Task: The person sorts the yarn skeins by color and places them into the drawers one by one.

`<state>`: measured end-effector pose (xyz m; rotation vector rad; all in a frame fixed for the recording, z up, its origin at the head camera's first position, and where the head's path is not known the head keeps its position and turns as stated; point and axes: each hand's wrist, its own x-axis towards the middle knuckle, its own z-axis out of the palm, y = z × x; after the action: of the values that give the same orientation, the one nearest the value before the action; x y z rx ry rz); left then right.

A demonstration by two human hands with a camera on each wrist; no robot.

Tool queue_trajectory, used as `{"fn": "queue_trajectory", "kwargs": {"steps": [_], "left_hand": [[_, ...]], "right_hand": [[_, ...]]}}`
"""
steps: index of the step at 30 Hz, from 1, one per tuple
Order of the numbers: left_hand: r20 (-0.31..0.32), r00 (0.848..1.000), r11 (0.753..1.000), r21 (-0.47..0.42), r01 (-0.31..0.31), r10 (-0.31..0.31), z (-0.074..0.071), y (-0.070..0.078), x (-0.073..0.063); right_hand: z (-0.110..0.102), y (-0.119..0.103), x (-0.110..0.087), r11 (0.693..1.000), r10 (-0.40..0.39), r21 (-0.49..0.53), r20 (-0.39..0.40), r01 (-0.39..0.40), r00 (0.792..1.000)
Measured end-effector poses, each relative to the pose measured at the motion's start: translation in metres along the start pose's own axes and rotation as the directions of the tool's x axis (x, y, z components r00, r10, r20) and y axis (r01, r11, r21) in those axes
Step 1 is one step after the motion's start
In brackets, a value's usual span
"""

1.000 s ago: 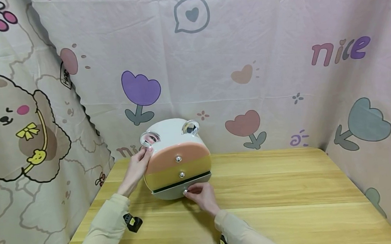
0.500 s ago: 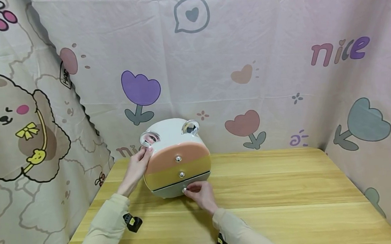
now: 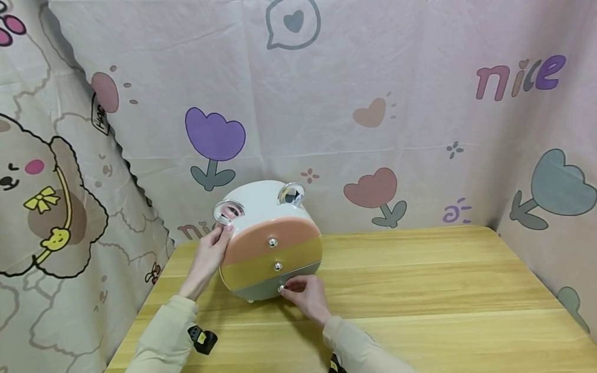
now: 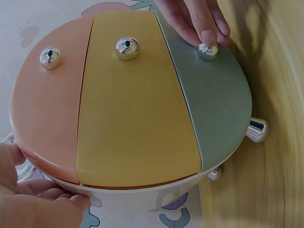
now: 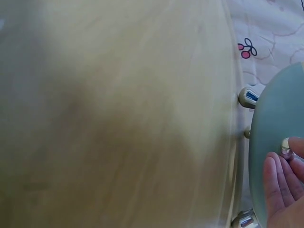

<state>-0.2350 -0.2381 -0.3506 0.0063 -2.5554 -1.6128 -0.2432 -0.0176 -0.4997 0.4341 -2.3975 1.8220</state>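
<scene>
A small rounded storage box with three drawers (image 3: 268,201) stands on the table, its shell white, with two silver rings on top. Its front shows an orange drawer (image 4: 52,104), a yellow drawer (image 4: 128,109) and a grey-green drawer (image 4: 213,99), each with a round silver knob. The lowest, grey-green one sits flush with the front. My right hand (image 3: 308,298) pinches this drawer's knob (image 4: 208,52) between thumb and fingers. My left hand (image 3: 210,259) grips the box's upper left side, thumb near the left silver ring (image 3: 228,211); some of its fingertips are hidden in the head view.
The wooden table (image 3: 420,300) extends right and toward the front. Behind it hangs a printed cloth (image 3: 404,53), close to the box's back. Another cloth (image 3: 17,318) hangs along the left side. Silver feet (image 4: 257,130) lift the box off the tabletop.
The grey-green drawer has slid from slightly pulled out to flush, and the dark gap above it has closed. My right hand moved inward with the knob; my left hand stayed in place.
</scene>
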Motion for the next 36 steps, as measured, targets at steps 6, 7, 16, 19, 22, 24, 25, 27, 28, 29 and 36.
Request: {"fn": "queue_trajectory", "kwargs": {"steps": [6,7,16,19,22,24,25,27,28,29,36], "left_hand": [[-0.003,1.000,1.000,0.001,-0.004,0.004,-0.0004,-0.0007,0.0006],[-0.003,1.000,1.000,0.003,-0.004,0.004,-0.0005,-0.0010,0.0008],[-0.006,1.000,1.000,0.000,-0.016,0.016,-0.0008,0.0006,-0.0019],[-0.003,1.000,1.000,0.000,-0.016,0.016,-0.0007,0.0016,-0.0027],[-0.005,1.000,1.000,-0.004,-0.017,0.017,-0.0008,0.0014,-0.0021],[-0.005,1.000,1.000,-0.006,-0.018,0.018,-0.0009,0.0005,-0.0012],[-0.006,1.000,1.000,-0.005,-0.018,0.018,-0.0010,-0.0001,-0.0007],[-0.004,1.000,1.000,-0.004,-0.019,0.019,-0.0010,-0.0012,0.0003],[-0.003,1.000,1.000,-0.005,-0.019,0.019,-0.0010,-0.0016,0.0007],[-0.001,1.000,1.000,-0.006,-0.019,0.019,-0.0010,-0.0020,0.0009],[-0.008,1.000,1.000,-0.015,-0.025,0.025,-0.0003,-0.0019,0.0002]], "right_hand": [[0.0017,0.0018,0.0009,1.000,-0.003,0.009,-0.012,0.003,1.000],[0.0020,0.0020,0.0009,1.000,-0.007,0.009,-0.014,0.007,1.000],[0.0026,0.0008,0.0010,1.000,-0.008,-0.007,-0.026,0.007,1.000],[0.0026,0.0009,0.0010,1.000,-0.004,0.001,-0.023,0.004,1.000],[0.0029,0.0007,0.0012,1.000,-0.005,0.000,-0.025,0.006,1.000],[0.0031,0.0005,0.0014,1.000,-0.006,-0.004,-0.028,0.005,1.000],[0.0032,0.0005,0.0014,1.000,-0.006,-0.005,-0.029,0.006,1.000],[0.0033,0.0004,0.0012,1.000,-0.005,-0.007,-0.029,0.004,1.000],[0.0033,0.0002,0.0011,1.000,-0.004,-0.005,-0.028,0.003,1.000],[0.0030,0.0002,0.0008,1.000,-0.002,0.000,-0.026,0.002,1.000],[-0.0063,0.0046,-0.0026,0.998,-0.002,0.064,0.025,0.000,1.000]]}}
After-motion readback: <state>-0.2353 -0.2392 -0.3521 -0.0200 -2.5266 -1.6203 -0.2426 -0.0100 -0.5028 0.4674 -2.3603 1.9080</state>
